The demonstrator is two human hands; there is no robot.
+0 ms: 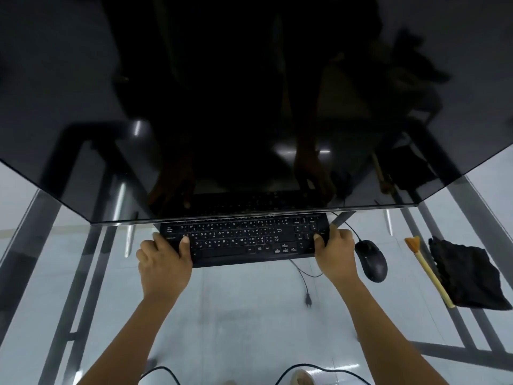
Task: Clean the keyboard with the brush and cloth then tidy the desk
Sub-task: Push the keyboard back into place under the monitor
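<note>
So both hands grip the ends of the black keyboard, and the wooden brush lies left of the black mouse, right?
Not quite. In the head view the wooden brush lies right of the black mouse, beside the black cloth. Both hands, left and right, do grip the black keyboard.

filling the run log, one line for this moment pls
left hand grips keyboard | right hand grips keyboard | brush, cloth untouched

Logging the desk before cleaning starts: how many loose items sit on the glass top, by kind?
Keyboard: 1, gripped at both ends by the left hand and right hand
Mouse: 1
Brush: 1
Black cloth: 1
Monitor: 1
Total: 5
</note>
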